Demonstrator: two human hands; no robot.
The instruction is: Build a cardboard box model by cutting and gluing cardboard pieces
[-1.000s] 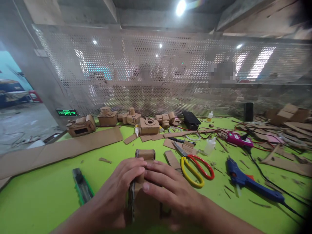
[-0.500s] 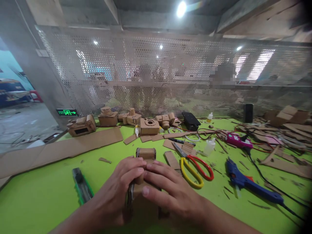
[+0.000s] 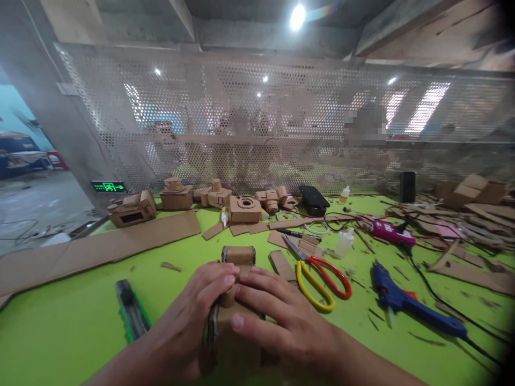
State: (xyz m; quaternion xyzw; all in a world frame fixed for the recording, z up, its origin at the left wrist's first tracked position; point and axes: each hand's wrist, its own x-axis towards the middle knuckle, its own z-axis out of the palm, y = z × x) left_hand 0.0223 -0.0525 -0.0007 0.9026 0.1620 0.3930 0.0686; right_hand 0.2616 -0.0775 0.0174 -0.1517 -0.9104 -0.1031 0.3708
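Both my hands press on a small cardboard model [image 3: 231, 327] that stands on the green table [image 3: 72, 332] close in front of me. My left hand [image 3: 193, 316] wraps its left side, fingers curled over the top. My right hand [image 3: 277, 316] lies over its right side, fingers bent against the top edge. A cardboard roll [image 3: 238, 255] sticks out beyond my fingertips, and I cannot tell whether it is joined to the model.
A green box cutter [image 3: 131, 308] lies to the left. Red-and-yellow scissors [image 3: 317, 273], a blue glue gun [image 3: 406, 303] with its cord, a pink tool [image 3: 388, 231] and glue bottles lie to the right. Cardboard cameras [image 3: 245, 209], strips and scraps line the back, before a perforated metal screen.
My hands and the cardboard model have stayed in the same grip. The view has shifted slightly; nothing on the table has moved.
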